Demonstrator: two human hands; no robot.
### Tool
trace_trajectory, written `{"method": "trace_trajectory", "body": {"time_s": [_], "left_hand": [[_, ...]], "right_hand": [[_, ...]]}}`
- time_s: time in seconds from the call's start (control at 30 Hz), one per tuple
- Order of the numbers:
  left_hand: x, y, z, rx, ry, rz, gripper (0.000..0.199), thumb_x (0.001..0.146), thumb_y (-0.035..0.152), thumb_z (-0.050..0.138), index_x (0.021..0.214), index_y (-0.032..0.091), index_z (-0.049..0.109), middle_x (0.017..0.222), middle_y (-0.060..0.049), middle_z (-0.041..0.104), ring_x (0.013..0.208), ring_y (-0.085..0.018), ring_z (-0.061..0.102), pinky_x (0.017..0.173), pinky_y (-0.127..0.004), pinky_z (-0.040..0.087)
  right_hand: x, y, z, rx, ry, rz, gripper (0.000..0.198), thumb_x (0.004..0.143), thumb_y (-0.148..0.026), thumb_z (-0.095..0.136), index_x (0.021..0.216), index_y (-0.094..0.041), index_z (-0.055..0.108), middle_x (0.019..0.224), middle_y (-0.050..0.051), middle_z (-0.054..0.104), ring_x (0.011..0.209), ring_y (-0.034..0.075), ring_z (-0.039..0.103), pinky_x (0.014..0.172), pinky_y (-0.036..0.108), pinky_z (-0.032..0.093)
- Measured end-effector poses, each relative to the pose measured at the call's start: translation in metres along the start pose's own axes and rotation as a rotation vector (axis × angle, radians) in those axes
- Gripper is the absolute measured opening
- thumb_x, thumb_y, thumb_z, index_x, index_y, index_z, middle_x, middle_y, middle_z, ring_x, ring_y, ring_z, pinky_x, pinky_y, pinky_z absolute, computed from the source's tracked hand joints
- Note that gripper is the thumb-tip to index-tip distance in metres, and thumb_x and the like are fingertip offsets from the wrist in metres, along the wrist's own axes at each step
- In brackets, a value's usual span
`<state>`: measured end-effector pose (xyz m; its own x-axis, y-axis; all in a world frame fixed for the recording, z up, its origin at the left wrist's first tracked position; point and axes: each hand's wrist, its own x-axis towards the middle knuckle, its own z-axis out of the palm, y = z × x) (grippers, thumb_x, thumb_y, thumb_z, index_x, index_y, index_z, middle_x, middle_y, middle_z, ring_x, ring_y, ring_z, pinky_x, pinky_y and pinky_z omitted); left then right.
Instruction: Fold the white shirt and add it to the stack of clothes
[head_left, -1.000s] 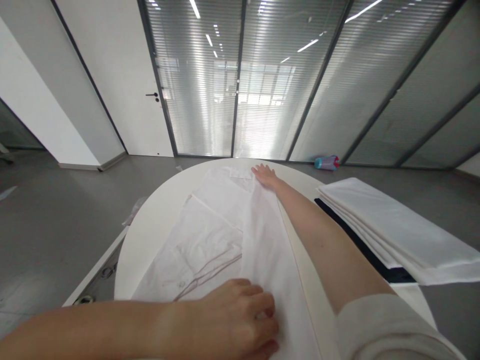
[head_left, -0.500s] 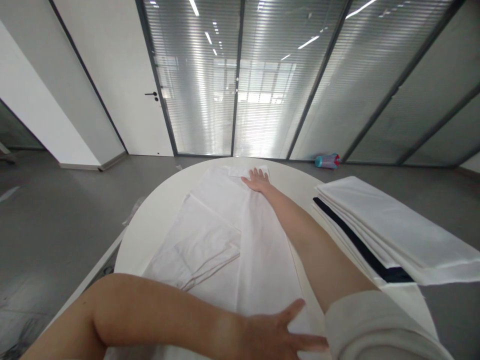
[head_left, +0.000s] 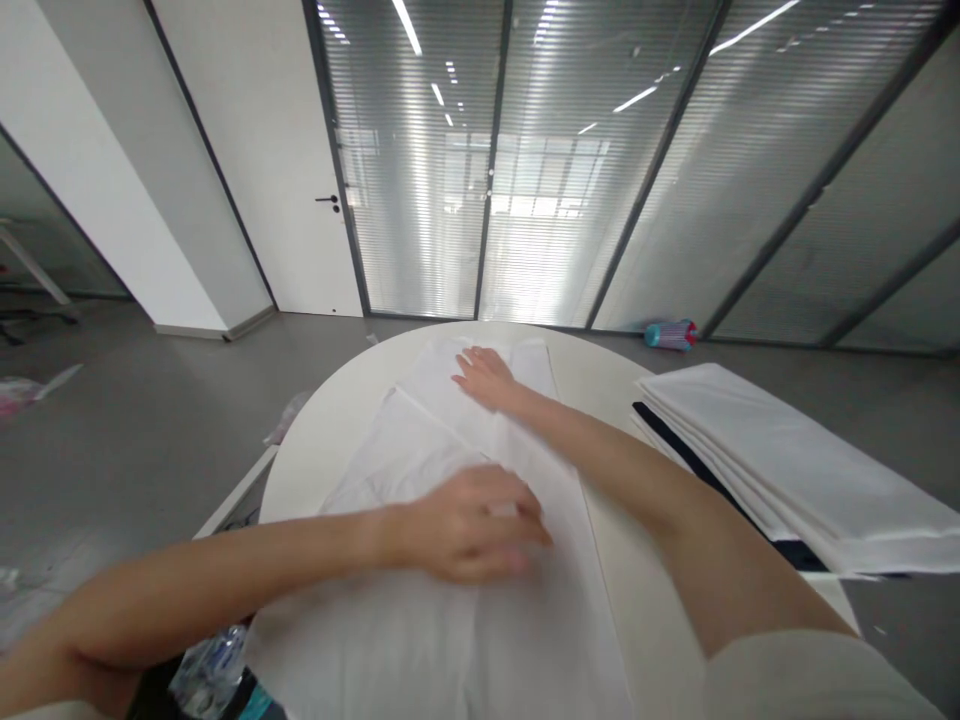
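Observation:
A white cloth garment [head_left: 540,610], partly folded, lies along the round white table [head_left: 307,450], with creases and a fold line down its length. Which kind of garment it is I cannot tell. At the far end, my right hand [head_left: 484,378] rests on the fabric with its fingers stretched out. Closer to me, my left hand [head_left: 476,522] is over the middle of the garment, slightly blurred. Its fingers are loosely bent and apart, holding nothing. My left forearm and hand hide part of the folded cloth.
To the right, a stack of folded white cloths [head_left: 787,450] with a dark layer [head_left: 697,465] overhangs the table edge. A blue and pink cylinder-shaped item [head_left: 670,335] lies on the floor by the glass wall. Clear plastic packaging [head_left: 210,670] sits below the table at lower left.
My left hand has moved from the near right part of the garment up to its middle. My right hand has slid left along the far end. The view has shifted slightly.

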<state>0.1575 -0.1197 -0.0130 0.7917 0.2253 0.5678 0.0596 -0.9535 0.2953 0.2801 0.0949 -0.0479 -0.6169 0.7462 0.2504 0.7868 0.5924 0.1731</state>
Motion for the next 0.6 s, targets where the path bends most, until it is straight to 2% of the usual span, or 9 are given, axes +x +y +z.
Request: {"method": "trace_trajectory", "body": {"time_s": [0.1, 0.13, 0.17, 0.2, 0.27, 0.33, 0.37, 0.47, 0.6], "left_hand": [[-0.029, -0.058, -0.060, 0.120, 0.572, -0.484, 0.048, 0.103, 0.044, 0.033, 0.085, 0.017, 0.068, 0.088, -0.009, 0.069, 0.086, -0.019, 0.064, 0.083, -0.031, 0.052], [-0.040, -0.079, -0.077, 0.162, 0.713, -0.657, 0.047, 0.102, 0.044, 0.034, 0.084, 0.016, 0.067, 0.086, -0.008, 0.067, 0.083, -0.018, 0.062, 0.080, -0.029, 0.052], [-0.052, -0.100, -0.092, 0.175, 0.778, -0.799, 0.044, 0.101, 0.042, 0.035, 0.087, 0.015, 0.068, 0.084, -0.008, 0.066, 0.080, -0.017, 0.061, 0.076, -0.027, 0.051], [-0.063, -0.119, -0.104, 0.147, 0.779, -0.936, 0.038, 0.099, 0.038, 0.039, 0.089, 0.014, 0.068, 0.083, -0.007, 0.065, 0.078, -0.015, 0.060, 0.071, -0.024, 0.050], [-0.083, -0.148, -0.121, 0.030, 0.726, -1.214, 0.025, 0.093, 0.030, 0.049, 0.095, 0.012, 0.067, 0.084, -0.006, 0.065, 0.071, -0.013, 0.058, 0.061, -0.021, 0.047], [-0.097, -0.166, -0.127, -0.075, 0.659, -1.374, 0.019, 0.086, 0.025, 0.059, 0.099, 0.012, 0.065, 0.085, -0.005, 0.066, 0.066, -0.012, 0.058, 0.057, -0.020, 0.045], [-0.102, -0.171, -0.127, -0.114, 0.631, -1.413, 0.021, 0.082, 0.024, 0.064, 0.099, 0.012, 0.065, 0.084, -0.005, 0.066, 0.064, -0.012, 0.059, 0.056, -0.020, 0.046], [-0.107, -0.182, -0.118, -0.197, 0.554, -1.454, 0.026, 0.072, 0.022, 0.075, 0.093, 0.011, 0.065, 0.075, -0.005, 0.067, 0.061, -0.015, 0.062, 0.054, -0.023, 0.048], [-0.098, -0.196, -0.105, -0.243, 0.498, -1.495, 0.024, 0.063, 0.020, 0.082, 0.079, 0.013, 0.066, 0.059, -0.001, 0.062, 0.058, -0.016, 0.061, 0.051, -0.022, 0.044]], "right_hand": [[-0.014, -0.065, -0.019, -0.004, 0.096, -0.295, 0.031, 0.103, -0.022, 0.038, 0.117, -0.014, 0.065, 0.125, 0.016, 0.064, 0.119, 0.030, 0.054, 0.100, 0.048, 0.038], [-0.021, -0.088, -0.026, 0.002, 0.128, -0.387, 0.027, 0.102, -0.019, 0.041, 0.111, -0.013, 0.065, 0.121, 0.016, 0.065, 0.113, 0.028, 0.057, 0.096, 0.047, 0.041], [-0.028, -0.110, -0.034, 0.005, 0.145, -0.511, 0.024, 0.101, -0.016, 0.043, 0.109, -0.013, 0.066, 0.115, 0.015, 0.067, 0.108, 0.026, 0.059, 0.093, 0.044, 0.042], [-0.037, -0.132, -0.041, 0.015, 0.151, -0.635, 0.024, 0.101, -0.015, 0.044, 0.107, -0.014, 0.067, 0.111, 0.012, 0.068, 0.102, 0.024, 0.061, 0.089, 0.040, 0.044], [-0.055, -0.171, -0.056, 0.053, 0.187, -0.899, 0.025, 0.103, -0.017, 0.044, 0.115, -0.017, 0.066, 0.118, 0.009, 0.067, 0.105, 0.021, 0.060, 0.086, 0.034, 0.044], [-0.072, -0.205, -0.069, 0.094, 0.271, -1.133, 0.032, 0.103, -0.017, 0.044, 0.130, -0.019, 0.061, 0.132, 0.006, 0.062, 0.119, 0.019, 0.056, 0.091, 0.031, 0.043], [-0.080, -0.218, -0.073, 0.107, 0.289, -1.194, 0.034, 0.103, -0.017, 0.044, 0.133, -0.020, 0.060, 0.136, 0.005, 0.061, 0.119, 0.019, 0.056, 0.089, 0.029, 0.043], [-0.095, -0.247, -0.078, 0.128, 0.269, -1.281, 0.036, 0.103, -0.016, 0.043, 0.134, -0.022, 0.062, 0.128, 0.005, 0.067, 0.109, 0.017, 0.062, 0.079, 0.028, 0.045], [-0.101, -0.265, -0.072, 0.179, 0.273, -1.262, 0.028, 0.101, -0.019, 0.051, 0.123, -0.022, 0.068, 0.116, 0.007, 0.072, 0.096, 0.016, 0.066, 0.076, 0.029, 0.044]]}}
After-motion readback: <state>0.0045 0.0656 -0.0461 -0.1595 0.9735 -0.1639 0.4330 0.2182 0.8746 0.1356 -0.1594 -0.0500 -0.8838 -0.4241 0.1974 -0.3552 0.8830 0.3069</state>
